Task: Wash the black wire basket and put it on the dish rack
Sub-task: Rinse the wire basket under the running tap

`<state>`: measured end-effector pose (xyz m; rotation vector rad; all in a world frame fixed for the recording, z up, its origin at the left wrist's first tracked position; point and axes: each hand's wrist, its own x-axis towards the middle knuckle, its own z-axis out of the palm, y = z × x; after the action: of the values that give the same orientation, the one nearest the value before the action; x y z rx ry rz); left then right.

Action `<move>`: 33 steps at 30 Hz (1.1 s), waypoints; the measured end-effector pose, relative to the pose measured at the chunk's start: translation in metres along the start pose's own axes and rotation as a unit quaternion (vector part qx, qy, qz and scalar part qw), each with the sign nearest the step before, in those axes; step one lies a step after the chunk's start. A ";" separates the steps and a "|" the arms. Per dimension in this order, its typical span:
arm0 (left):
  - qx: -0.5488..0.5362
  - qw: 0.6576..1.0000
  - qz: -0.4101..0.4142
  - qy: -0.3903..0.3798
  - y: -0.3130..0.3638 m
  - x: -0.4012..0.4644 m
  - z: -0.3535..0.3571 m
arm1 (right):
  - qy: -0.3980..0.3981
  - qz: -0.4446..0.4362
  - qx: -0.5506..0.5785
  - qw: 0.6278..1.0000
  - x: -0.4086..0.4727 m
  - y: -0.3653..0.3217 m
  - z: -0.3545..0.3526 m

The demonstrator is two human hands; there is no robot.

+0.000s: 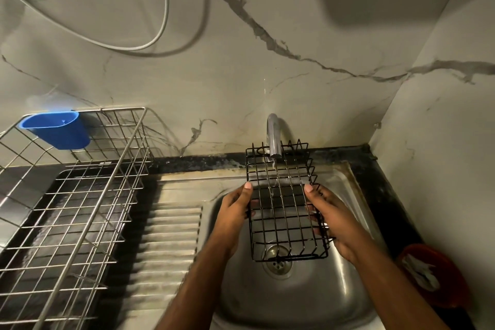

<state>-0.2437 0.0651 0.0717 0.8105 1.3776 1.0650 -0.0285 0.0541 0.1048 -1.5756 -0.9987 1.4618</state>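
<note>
Gripped on its long sides by left hand [235,209] and right hand [332,211], fingers curled round the wires: black rectangular wire basket [284,203]. Held over round steel sink [316,297], under running chrome tap [273,136]. Well apart, at left: silver wire dish rack [80,195].

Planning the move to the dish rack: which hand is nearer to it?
Left. The left hand grips the black wire basket on the side facing the dish rack; the right hand grips the basket's far side, over the sink.
</note>
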 end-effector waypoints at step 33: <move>0.007 1.000 -0.009 -0.008 0.011 -0.001 0.019 | 0.009 -0.010 0.015 1.000 0.004 0.005 -0.012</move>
<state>-0.2264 0.0710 0.0834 0.8135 1.3794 1.0331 -0.0159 0.0558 0.0990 -1.5510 -0.9748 1.4400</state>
